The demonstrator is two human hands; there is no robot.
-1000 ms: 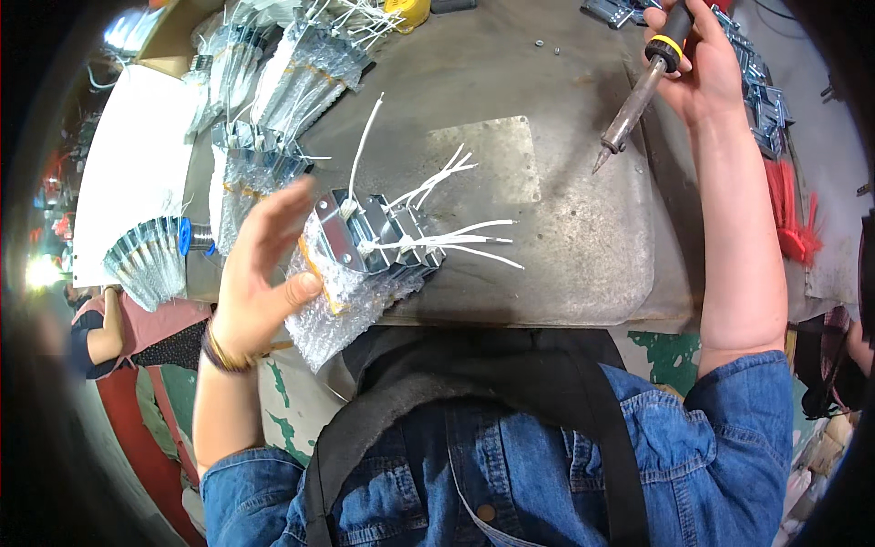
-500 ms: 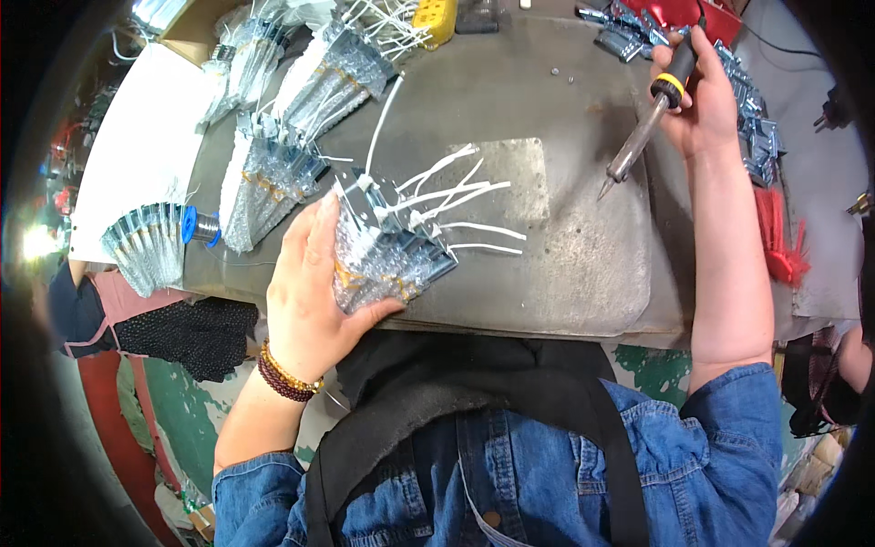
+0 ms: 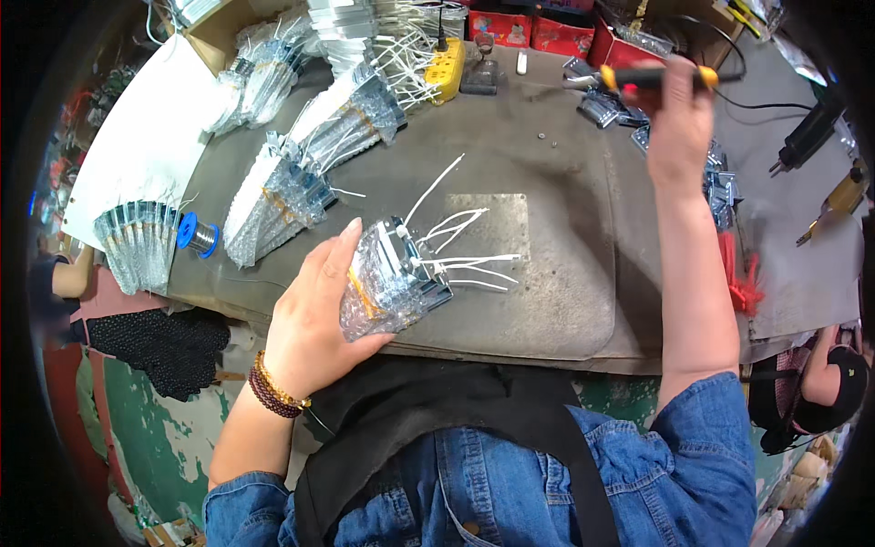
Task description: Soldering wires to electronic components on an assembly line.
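My left hand (image 3: pixel 314 305) is closed round the side of a bubble-wrapped bundle of flat metal-ended parts (image 3: pixel 387 296) at the table's near edge. A yellow band circles the wrap, and white wires (image 3: pixel 478 264) stick out of the bundle's end to the right. Raised at the far right, my right hand (image 3: pixel 682 137) grips a soldering iron (image 3: pixel 652 78) by its black handle with yellow ends. The iron lies about level across the fingers; its metal tip cannot be made out. A black cord trails from it.
More wrapped bundles (image 3: pixel 278 196) lie at the left, beside a blue solder spool (image 3: pixel 198 234). At the back are a yellow power strip (image 3: pixel 445 71) and red boxes (image 3: pixel 561 35). Small metal parts (image 3: pixel 602 109), a red brush (image 3: pixel 743 283) and a black power tool (image 3: pixel 811 132) lie right.
My right hand has swung the soldering iron from tip-down to about level. The left hand keeps the bundle at the near edge. The whole view has shifted slightly.
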